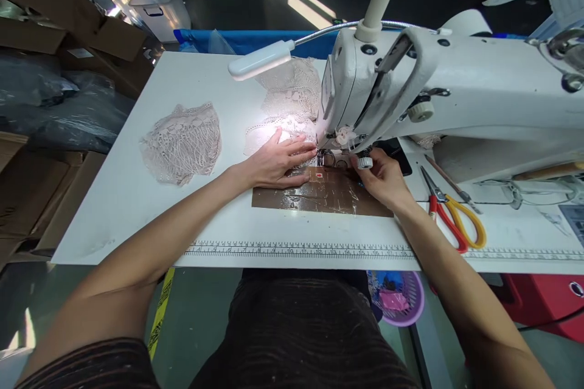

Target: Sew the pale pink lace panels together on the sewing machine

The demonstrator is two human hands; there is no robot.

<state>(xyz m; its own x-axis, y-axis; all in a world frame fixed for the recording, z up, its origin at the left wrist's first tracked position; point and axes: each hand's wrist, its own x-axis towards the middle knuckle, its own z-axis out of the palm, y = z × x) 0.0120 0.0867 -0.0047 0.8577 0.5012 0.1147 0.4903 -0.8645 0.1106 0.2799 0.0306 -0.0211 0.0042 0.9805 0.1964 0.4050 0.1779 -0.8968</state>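
My left hand (283, 161) lies flat with its fingers spread, its fingertips reaching the needle area of a white sewing machine (349, 85). Beneath it is a pale lace piece (262, 135), lit brightly by the lamp; a brown taped sheet (328, 197) lies under the heel of the hand. My right hand (387, 179) is on the other side of the needle, fingers bent together beside a white-ribbed knob (365, 162). What those fingers pinch, if anything, is hidden behind the knob. More lace (296, 88) lies behind my left hand.
A separate lace piece (185, 143) rests on the left of the white table (123, 194). Red-and-yellow-handled scissors (456, 219) and a thin tool (451, 182) lie at right. A lamp (262, 61) hangs over the work. A ruler strip (296, 250) runs along the front edge.
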